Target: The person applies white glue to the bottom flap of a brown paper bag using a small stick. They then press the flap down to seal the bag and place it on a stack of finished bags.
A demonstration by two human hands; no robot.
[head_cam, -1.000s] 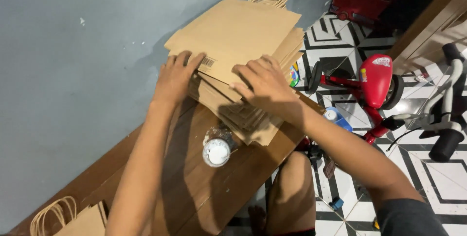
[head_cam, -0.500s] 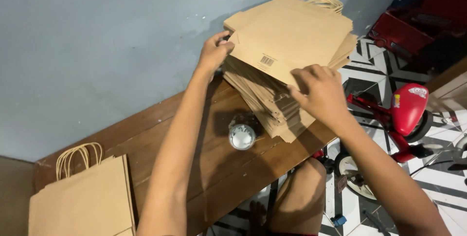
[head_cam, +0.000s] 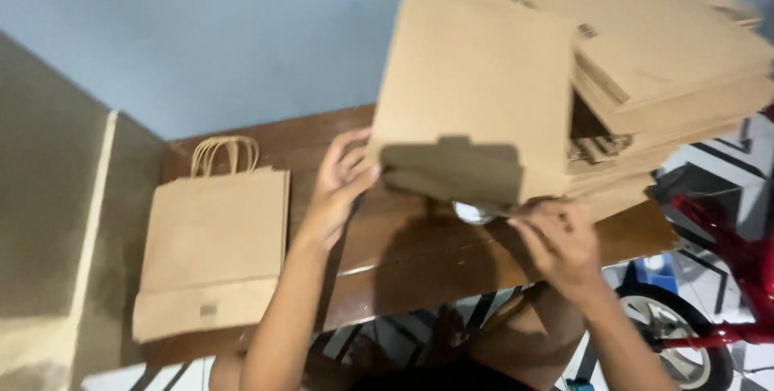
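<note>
Brown flat paper bag point(head_cam: 476, 85), bottom flap folded

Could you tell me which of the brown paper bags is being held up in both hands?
The flat bag between left hand and right hand, unlike the stack and lone bag.

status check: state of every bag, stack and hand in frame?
lifted paper bag: flat-folded, held above the table, bottom flap facing the camera
bag stack: piled flat on the wooden table
single paper bag: lying flat, handles up
left hand: gripping the lifted bag's edge
right hand: holding its bottom corner
</note>
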